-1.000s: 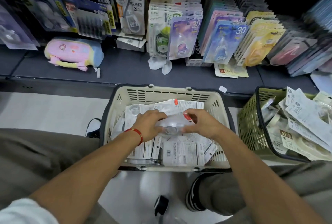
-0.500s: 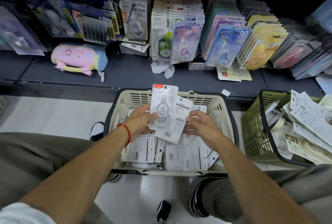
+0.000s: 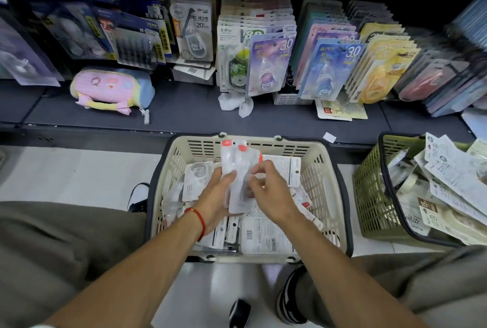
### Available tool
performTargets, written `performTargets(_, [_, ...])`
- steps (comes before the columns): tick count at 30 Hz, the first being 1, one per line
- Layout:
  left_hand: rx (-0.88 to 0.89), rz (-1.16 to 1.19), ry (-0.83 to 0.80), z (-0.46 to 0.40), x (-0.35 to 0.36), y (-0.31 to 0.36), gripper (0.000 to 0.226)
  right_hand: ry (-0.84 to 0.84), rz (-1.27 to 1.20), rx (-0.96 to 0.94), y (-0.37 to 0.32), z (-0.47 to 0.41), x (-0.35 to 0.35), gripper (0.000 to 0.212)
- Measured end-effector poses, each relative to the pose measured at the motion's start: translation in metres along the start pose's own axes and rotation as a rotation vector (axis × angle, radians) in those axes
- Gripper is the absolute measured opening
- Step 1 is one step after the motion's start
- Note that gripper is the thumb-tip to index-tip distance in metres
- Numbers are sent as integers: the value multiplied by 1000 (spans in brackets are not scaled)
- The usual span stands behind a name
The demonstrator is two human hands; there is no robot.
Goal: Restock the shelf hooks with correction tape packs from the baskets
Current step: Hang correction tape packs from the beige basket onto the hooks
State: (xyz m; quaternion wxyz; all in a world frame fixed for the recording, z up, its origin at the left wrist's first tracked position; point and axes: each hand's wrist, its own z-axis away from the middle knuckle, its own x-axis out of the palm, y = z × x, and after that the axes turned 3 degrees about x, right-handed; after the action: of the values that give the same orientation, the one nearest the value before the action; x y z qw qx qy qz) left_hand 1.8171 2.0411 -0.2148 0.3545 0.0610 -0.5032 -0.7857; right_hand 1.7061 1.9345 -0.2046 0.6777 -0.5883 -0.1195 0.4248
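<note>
From my head view, I am holding a small stack of clear plastic blister packs of correction tape with white card backs and red-orange top corners [image 3: 238, 169] upright above the cream slotted plastic basket [image 3: 326, 169]. My left hand [image 3: 216, 200] is gripping the stack from its lower left, thumb across the front face and fingers curled behind. My right hand [image 3: 271, 190] is pinching at the stack's right edge with curled fingertips, squaring the packs against each other, though the blur leaves me unsure how many I am holding; it looks like two or three.

I am judging these packs to be very light and thin. The card back is stiff enough to stand but would be creasing if I were squeezing hard, and the smooth clear bubbles are slippery against one another, so the stack is likely to fan apart. The best hold is across the flat card edges below the bubble, leaving the red-cornered tops above my grip free for the hook holes.

Below my hands, more white-backed packs are lying flat and jumbled in the basket. Beyond my grip, rows of coloured correction tape cards on the shelf hooks [image 3: 266, 64] are hanging over the dark shelf. Well off to the right of my right hand, an olive-green slotted plastic basket [image 3: 374, 204] is sitting heaped with more packs.
</note>
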Motion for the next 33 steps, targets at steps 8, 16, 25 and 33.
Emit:
performTargets(8, [50,108,91,-6,-11,-11,48,261,-20,157,12,-27,-29,18])
performTargets(16, [81,-33,201,-7,-26,-12,43,320,66,231,48,-30,-50,38])
performTargets(25, [179,-92,242,-14,-25,12,43,6,448,-40,-12,-35,-79,67])
performTargets(33, [331,-207,219,-8,-21,47,35,34,484,-216,-70,-33,-129,11])
